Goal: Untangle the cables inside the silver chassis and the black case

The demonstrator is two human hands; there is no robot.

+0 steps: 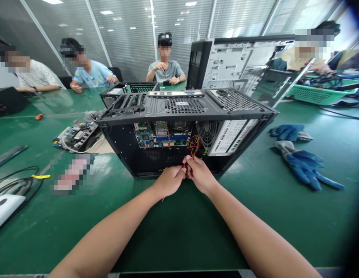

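Observation:
An opened black computer case (118, 146) stands on the table in front of me, its open side towards me. My left hand (170, 179) and my right hand (201, 173) meet at its lower edge, both closed in a pinch on thin coloured cables (194, 143). The fingers hide most of what lies between them; a little red shows there. Inside the case are a green motherboard (146, 137) and, at the upper right, a power supply (230, 137) with a fan grille. A short orange cable end pokes out below my left wrist.
Blue-grey work gloves (305, 164) lie at the right, below a green basket (315, 94) of cables. A loose circuit board (77, 135), a blurred pink item (72, 173) and black cables (19, 181) are at the left. Another case (225, 63) stands behind. Several people sit around the table.

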